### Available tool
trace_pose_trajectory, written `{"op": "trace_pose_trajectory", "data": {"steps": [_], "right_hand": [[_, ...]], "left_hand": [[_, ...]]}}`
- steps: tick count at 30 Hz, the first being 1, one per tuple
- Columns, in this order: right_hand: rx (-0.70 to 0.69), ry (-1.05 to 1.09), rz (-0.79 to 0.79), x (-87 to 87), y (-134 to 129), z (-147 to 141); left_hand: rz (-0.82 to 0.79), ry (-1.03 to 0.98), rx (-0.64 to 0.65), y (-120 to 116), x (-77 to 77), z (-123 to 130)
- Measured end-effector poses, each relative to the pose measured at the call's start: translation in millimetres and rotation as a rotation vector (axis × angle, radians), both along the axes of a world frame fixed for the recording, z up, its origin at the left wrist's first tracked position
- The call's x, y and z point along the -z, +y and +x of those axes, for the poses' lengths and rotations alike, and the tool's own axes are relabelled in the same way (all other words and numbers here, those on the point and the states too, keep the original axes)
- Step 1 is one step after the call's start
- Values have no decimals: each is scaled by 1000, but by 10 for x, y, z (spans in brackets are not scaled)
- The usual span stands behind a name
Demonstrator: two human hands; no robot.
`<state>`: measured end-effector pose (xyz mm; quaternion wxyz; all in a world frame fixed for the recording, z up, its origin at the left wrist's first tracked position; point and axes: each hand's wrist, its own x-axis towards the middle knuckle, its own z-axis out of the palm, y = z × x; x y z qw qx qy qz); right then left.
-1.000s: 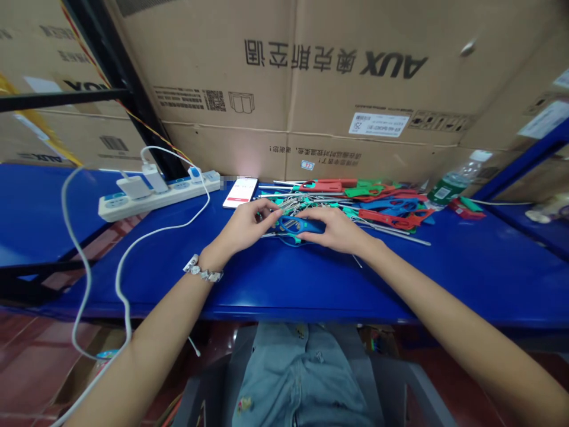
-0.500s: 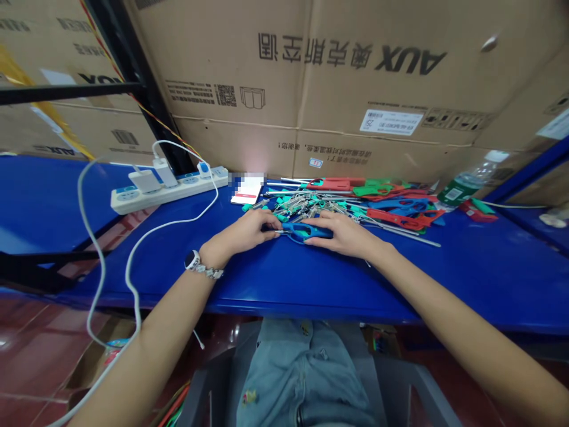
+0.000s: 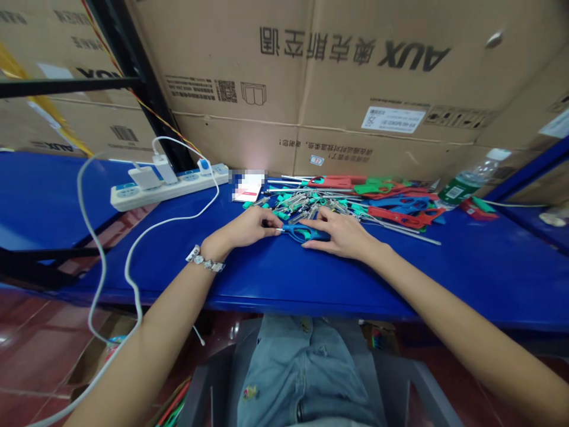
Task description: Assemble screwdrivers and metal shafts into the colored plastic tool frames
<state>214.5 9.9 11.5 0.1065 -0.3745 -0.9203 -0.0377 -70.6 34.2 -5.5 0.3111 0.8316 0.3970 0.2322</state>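
Observation:
On the near side of the pile, a blue long-necked lighter (image 3: 297, 232) lies low over the blue table (image 3: 284, 276). My right hand (image 3: 344, 234) is closed round its handle from the right, thumb and fingers on opposite sides. The fingers of my left hand (image 3: 251, 228) pinch its short silver front end; the fingertips partly hide it. Just beyond my hands are heaped small parts (image 3: 296, 203) in silver and green, with thin wires. Behind my right hand lie more lighters, among them a red lighter (image 3: 395, 216) with a long metal tube.
A white power strip (image 3: 171, 187) with plugged-in chargers stands at the left, its white cable (image 3: 128, 267) hanging over the table edge. A phone (image 3: 249, 187) lies behind my left hand. At the right stands a tilted bottle (image 3: 466, 181). A large cardboard box (image 3: 338, 89) walls off the back.
Both hands keep hold of the blue lighter in almost the same place. My left wrist has turned a little, and the view has shifted slightly.

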Motion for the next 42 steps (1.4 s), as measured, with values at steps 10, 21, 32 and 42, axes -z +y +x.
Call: {"op": "trace_pose_trajectory", "data": {"steps": [10, 21, 32, 42], "right_hand": [[-145, 48, 29, 45, 43, -20], [-163, 112, -76, 70, 47, -55], [4, 223, -147, 126, -65, -139], [69, 181, -165, 39, -106, -169]], "left_hand": [[-23, -8, -2, 9, 9, -4], [-26, 3, 18, 17, -2, -22], [-46, -9, 6, 15, 6, -10], [-45, 31, -38, -83, -72, 58]]}}
